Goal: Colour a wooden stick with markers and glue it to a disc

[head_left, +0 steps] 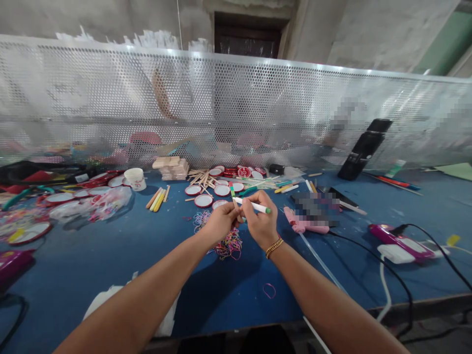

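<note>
Here's the wooden stick (232, 190), nearly upright over the middle of the bench (121, 246), and you've got red and green at its top end! Lower down, what shows looks like bare wood, so I'd call this one part-coloured, the lower stretch unmarked. Your left hand (220, 222) has its fingers pinching that lower part; your right hand (262, 223) has its fingers closed round a white marker (259, 207), tip right by the stick, though whether it touches, I can't tell. Below your hands, a heap of rubber bands (231, 244). Just beyond, red-rimmed lids (203, 200) and loose sticks (202, 177), those looking plain and uncoloured from here.
</note>
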Motion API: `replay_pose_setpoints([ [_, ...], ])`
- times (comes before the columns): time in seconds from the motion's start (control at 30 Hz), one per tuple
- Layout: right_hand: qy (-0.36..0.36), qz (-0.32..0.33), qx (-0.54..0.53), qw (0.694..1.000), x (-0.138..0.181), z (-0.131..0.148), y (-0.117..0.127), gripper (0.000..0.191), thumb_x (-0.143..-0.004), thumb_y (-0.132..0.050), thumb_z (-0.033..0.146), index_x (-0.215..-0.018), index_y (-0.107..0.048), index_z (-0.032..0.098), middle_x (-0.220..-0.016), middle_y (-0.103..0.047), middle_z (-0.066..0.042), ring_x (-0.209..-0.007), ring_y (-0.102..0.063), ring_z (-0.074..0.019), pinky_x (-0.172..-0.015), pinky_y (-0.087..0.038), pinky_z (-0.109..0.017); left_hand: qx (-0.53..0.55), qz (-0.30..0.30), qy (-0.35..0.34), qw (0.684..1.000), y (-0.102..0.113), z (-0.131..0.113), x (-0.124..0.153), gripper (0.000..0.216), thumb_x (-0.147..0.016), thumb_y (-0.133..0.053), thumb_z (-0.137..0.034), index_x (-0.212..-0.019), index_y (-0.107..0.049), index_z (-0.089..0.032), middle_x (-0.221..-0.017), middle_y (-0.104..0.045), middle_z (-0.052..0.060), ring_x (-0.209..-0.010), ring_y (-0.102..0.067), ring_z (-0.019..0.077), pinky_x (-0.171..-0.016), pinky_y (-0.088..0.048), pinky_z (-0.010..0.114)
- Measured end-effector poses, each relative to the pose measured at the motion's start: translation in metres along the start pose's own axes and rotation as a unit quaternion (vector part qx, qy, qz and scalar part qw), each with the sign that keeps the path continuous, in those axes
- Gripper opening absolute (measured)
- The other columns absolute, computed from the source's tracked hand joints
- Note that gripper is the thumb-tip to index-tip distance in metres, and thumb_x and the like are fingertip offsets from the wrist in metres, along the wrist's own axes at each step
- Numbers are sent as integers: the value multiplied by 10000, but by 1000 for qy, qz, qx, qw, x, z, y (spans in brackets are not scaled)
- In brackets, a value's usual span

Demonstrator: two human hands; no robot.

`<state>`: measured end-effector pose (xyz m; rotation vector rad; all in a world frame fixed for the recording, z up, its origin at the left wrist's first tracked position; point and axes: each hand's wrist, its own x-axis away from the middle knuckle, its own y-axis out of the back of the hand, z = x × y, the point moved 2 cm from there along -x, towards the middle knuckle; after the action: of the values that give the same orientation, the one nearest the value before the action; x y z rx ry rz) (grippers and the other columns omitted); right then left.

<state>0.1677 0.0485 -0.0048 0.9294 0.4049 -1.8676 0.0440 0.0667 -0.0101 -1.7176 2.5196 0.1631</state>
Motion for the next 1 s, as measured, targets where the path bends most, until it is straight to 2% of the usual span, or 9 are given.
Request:
replay_pose_setpoints([
  [0.1, -1, -6, 5, 1000, -1, -1, 0, 181, -861, -577, 275, -696, -530, 219, -650, -607, 8, -642, -572, -168, -651, -438, -317, 7, -4, 3, 1000, 0, 2, -1, 412, -739, -689, -535, -628, -532, -171, -540, -522, -31, -468, -436, 79, -484, -314, 225],
  [0.33, 1, -29, 16, 999, -3, 0, 5, 182, -861, -568, 261, -688, -530, 218, -641, -592, 16, -617, -555, -156, -634, -434, -306, 4, -18, 19, 1000, 3, 5, -2, 299, -788, -657, -423, -685, -579, -154, -603, -584, -4, -472, -474, 78, -488, -341, 220],
  [0.53, -7, -1, -2, 1000, -1, -2, 1, 166, -867, -575, 289, -721, -540, 220, -657, -613, 6, -647, -575, -169, -654, -442, -319, 10, -11, 12, 1000, 2, 5, -2, 318, -785, -658, -435, -657, -556, -162, -561, -540, -26, -464, -456, 77, -480, -327, 216],
  [0.73, -1, -29, 20, 999, -3, -1, 4, 182, -866, -566, 266, -694, -525, 220, -648, -595, 14, -620, -556, -158, -641, -436, -312, -3, -23, 18, 1000, 3, 5, -2, 271, -812, -636, -397, -698, -585, -157, -601, -577, -8, -472, -465, 81, -486, -336, 224],
  [1.0, -1, -9, 5, 1000, -1, -2, 2, 161, -867, -571, 279, -722, -538, 219, -664, -608, 8, -641, -571, -164, -646, -437, -315, 12, -17, 15, 1000, 2, 6, -2, 269, -818, -627, -380, -677, -559, -161, -579, -552, -21, -461, -453, 77, -482, -325, 220],
])
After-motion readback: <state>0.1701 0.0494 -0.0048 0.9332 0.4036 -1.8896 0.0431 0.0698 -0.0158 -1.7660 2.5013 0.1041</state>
